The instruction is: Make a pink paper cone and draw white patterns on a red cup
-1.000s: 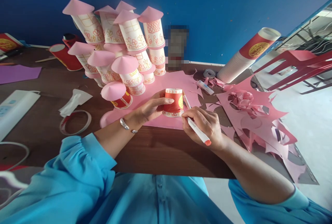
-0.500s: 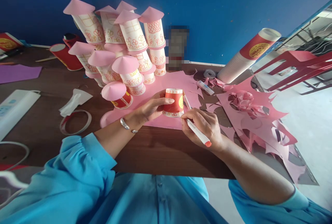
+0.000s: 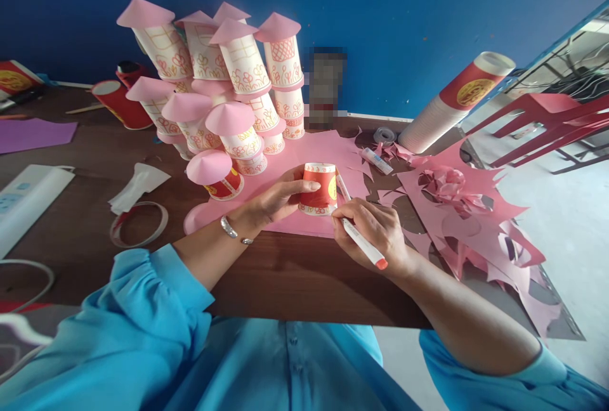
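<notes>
Held upside down in my left hand [image 3: 285, 194] is a red paper cup [image 3: 320, 186] with white bands and small red drawings at its top and bottom. The thumb lies across its front. My right hand [image 3: 373, 230] is closed around a white marker [image 3: 364, 244] with an orange-red end, its other end at the cup's lower right edge. A second slim white pen [image 3: 343, 188] sticks up from the same hand beside the cup. Beneath the hands lies pink paper [image 3: 304, 224]. Left of the cup stands a small red cup with a pink cone roof [image 3: 209, 167].
Stacked decorated cups with pink cone roofs [image 3: 245, 68] stand at the back left. A tall cup stack [image 3: 442, 103] leans at the back right, near pink scraps [image 3: 469, 221] and a glue tube [image 3: 377, 161]. Tape roll [image 3: 164, 224] and white power strip [image 3: 31, 198] lie left.
</notes>
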Action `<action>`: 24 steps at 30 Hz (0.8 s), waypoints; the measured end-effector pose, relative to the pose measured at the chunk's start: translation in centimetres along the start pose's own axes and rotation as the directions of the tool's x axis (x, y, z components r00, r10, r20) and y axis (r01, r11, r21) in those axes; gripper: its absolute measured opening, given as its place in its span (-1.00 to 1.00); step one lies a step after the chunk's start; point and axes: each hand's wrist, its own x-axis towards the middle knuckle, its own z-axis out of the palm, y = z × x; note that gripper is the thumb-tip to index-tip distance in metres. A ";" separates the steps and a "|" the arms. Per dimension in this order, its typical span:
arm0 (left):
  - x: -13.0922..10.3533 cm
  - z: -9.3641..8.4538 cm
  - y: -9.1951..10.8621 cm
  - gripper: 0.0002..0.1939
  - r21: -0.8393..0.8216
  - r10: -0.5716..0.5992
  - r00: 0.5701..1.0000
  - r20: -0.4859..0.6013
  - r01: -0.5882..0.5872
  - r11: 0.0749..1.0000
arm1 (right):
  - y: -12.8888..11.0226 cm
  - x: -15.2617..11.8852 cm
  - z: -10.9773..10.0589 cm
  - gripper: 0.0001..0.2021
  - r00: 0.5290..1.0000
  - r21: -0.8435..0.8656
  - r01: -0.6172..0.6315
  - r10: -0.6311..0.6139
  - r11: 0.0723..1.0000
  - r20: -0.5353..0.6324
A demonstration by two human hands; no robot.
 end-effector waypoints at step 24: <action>-0.1 -0.1 -0.1 -0.62 0.051 -0.008 0.999 0.034 0.007 0.999 | 0.1 0.2 0.1 -0.80 1.000 0.002 0.002 -0.002 1.000 -0.008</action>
